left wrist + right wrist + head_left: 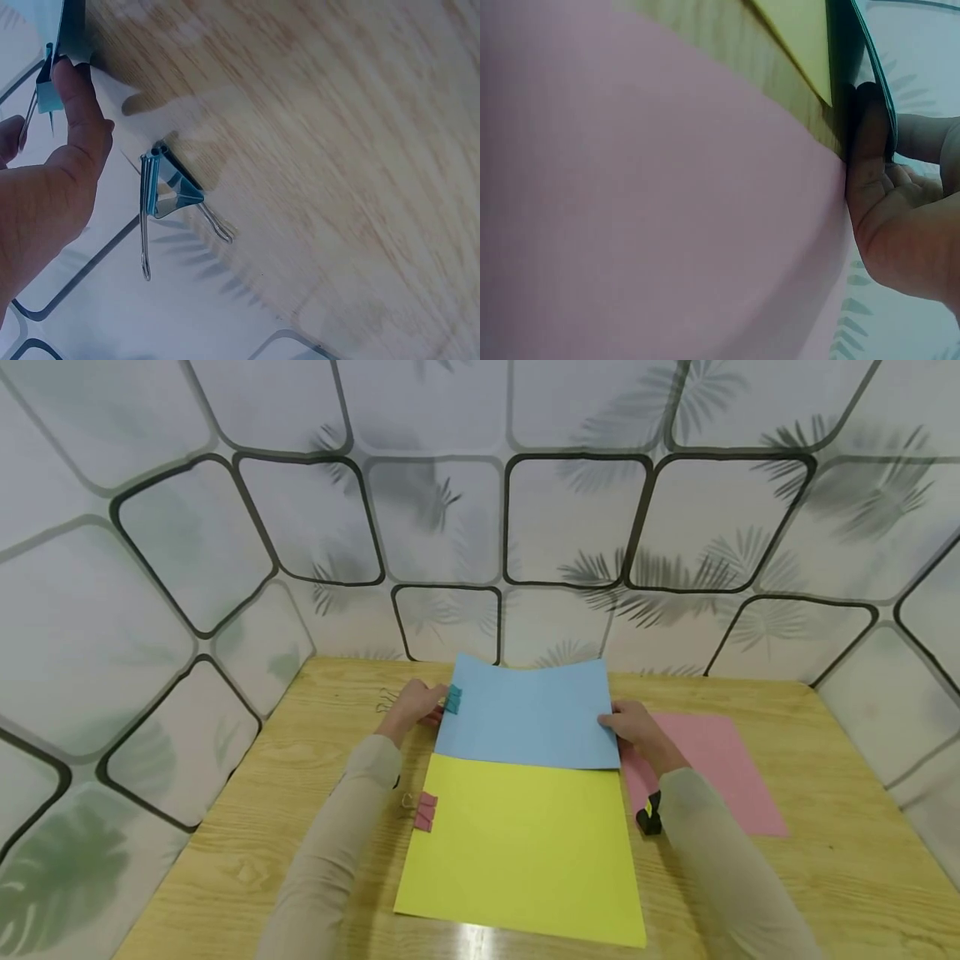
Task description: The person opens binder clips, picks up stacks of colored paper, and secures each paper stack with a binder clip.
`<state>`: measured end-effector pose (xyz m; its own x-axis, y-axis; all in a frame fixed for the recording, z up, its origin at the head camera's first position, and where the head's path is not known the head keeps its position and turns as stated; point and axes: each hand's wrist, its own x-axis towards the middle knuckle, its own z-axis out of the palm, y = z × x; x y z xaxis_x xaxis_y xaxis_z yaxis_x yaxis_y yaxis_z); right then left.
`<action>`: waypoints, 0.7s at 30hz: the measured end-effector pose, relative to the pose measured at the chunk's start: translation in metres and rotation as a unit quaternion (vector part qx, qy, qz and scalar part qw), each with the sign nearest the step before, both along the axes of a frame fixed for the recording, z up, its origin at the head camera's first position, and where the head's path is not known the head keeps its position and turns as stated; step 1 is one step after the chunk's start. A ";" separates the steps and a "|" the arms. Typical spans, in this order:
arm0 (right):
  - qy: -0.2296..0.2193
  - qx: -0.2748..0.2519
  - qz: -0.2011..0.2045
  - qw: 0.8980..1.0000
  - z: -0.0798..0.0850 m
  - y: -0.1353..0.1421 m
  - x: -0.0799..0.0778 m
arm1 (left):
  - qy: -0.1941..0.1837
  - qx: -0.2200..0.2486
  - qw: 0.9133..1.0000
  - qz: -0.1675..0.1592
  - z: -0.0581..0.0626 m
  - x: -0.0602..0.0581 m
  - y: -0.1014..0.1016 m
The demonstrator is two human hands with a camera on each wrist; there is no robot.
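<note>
Patterned wall panels with dark rounded frames and palm-leaf shadows enclose a pale wooden table [750, 877]. On it lie three coloured sheets: a blue sheet [528, 714] at the far middle, a yellow sheet [525, 843] nearer the viewer with its far edge tucked under the blue one, and a pink sheet [720, 768] to the right. The left hand [411, 708] pinches a teal binder clip [453, 699] at the blue sheet's left edge; in the left wrist view the thumb presses the clip body and the paper edge. The right hand [637, 731] holds the blue sheet's right edge, fingers [870, 150] curled beneath it and the thumb on top, resting over the pink sheet. A pink binder clip [425, 811] sits on the yellow sheet's left edge. A loose clip [169, 196] lies on the table just beyond the left hand, its wire handles splayed.

Handling, as a judgement: the blue sheet appears light, thin and limp, bowing upward between the two hands, so it is best supported at opposite edges as shown. It would crease readily under a hard pinch. The clip looks small, stiff and spring-loaded; its wire handles are the sensible place to squeeze.
</note>
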<state>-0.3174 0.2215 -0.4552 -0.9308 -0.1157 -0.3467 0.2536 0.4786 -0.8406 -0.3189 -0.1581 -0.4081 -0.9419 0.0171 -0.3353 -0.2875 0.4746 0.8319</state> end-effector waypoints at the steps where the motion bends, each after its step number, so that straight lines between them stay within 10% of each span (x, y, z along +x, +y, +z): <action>1: -0.001 0.002 0.002 1.000 0.000 0.000 0.000 | -0.001 -0.002 1.000 0.000 0.000 0.000 0.000; 21: -0.004 0.023 0.010 1.000 0.003 0.001 -0.007 | -0.004 -0.023 0.999 -0.026 -0.002 -0.006 0.001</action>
<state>-0.3240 0.2222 -0.4526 -0.9255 -0.1180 -0.3600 0.2506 0.5220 -0.8153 -0.3253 -0.1570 -0.4101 -0.9378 0.0504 -0.3436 -0.2674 0.5265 0.8071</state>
